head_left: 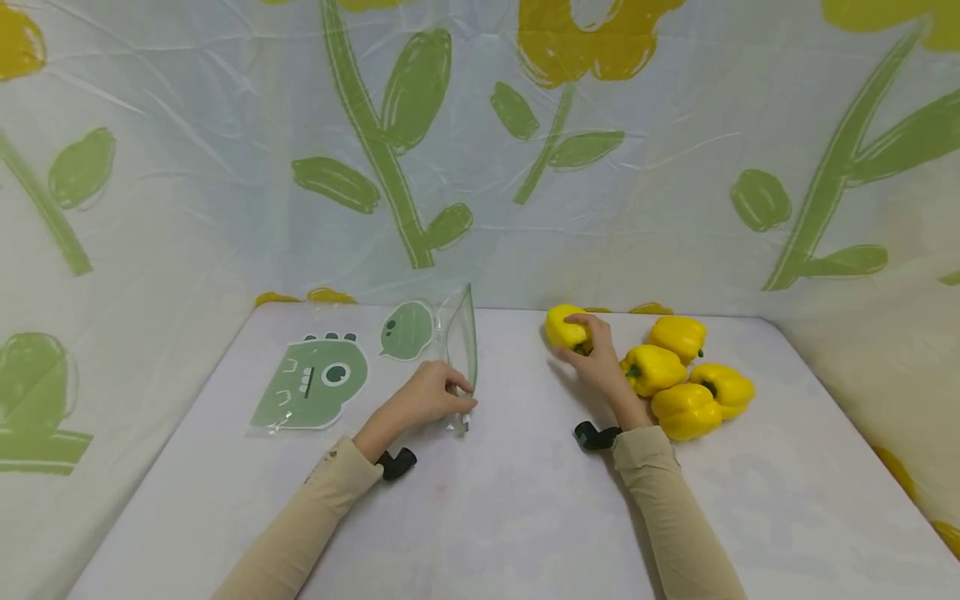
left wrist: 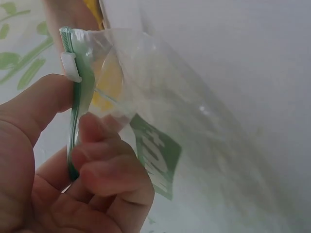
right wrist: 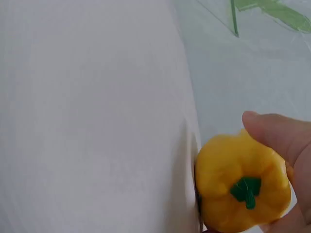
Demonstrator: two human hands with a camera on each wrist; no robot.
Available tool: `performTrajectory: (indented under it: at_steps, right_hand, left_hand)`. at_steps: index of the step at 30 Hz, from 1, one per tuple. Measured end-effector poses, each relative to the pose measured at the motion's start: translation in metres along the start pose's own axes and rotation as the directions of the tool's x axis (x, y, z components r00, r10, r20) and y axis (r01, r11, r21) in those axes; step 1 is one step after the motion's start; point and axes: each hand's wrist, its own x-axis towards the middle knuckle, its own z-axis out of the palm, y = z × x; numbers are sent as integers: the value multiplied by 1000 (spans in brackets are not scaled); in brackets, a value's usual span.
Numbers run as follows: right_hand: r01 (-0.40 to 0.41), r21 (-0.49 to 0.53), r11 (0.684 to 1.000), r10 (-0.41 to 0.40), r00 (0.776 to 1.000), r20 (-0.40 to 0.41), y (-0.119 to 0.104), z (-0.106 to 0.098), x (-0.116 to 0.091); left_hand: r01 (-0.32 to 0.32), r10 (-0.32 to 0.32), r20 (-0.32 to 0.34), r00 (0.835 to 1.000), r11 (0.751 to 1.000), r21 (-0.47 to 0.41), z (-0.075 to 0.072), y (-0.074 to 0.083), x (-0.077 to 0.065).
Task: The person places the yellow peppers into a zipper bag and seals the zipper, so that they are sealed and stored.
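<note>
A clear zip bag [head_left: 315,392] with green cartoon-creature prints lies on the left of the table. My left hand [head_left: 425,393] holds its green-edged mouth. In the left wrist view, the thumb and curled fingers are around the green zip strip [left wrist: 74,131], just below a white slider [left wrist: 71,66]. The mouth stands partly raised. At the back of the table my right hand [head_left: 597,360] grips a yellow bell pepper [head_left: 562,327] between thumb and fingers. The right wrist view shows its green stem facing the camera; some fingers are hidden behind the pepper [right wrist: 238,179].
Several more yellow bell peppers [head_left: 684,410] sit in a cluster to the right of my right hand. The white table [head_left: 495,517] is bounded behind and at both sides by a flower-printed cloth [head_left: 660,208]. A small black camera is on each wrist.
</note>
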Motion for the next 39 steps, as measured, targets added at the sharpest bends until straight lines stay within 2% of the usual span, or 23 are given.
performTrajectory:
  at_steps: [7,13,19,24,28,31,35,39]
  right_hand:
    - [-41,63,997,47,995,-92,0,3,-1]
    - [-105,146,984,119,989,-87,-11,3,4]
    - [-37,260,965,52,997,-52,-40,6,17]
    - [27,284,958,-20,999,-27,-61,19,28]
    - [58,304,951,-73,997,39,-70,38,33]
    - [52,295,954,-84,991,99,-71,52,33]
    - [29,240,970,-73,981,177,-66,68,31]
    - [47,198,979,-97,963,253,-64,78,31]
  left_hand:
    - [18,-14,-40,999,995,96,0,11,0]
    - [10,-3,-48,999,990,138,-1,16,1]
    - [9,-3,-37,999,986,167,-2,18,2]
    - [3,2,-34,999,986,165,-3,21,3]
    - [15,-12,-19,1000,988,157,-5,23,3]
    - [16,-14,-12,1000,987,161,-6,24,3]
    - [-3,5,-11,1000,985,173,-8,25,2]
    - [-28,29,-2,1000,983,182,-9,24,1]
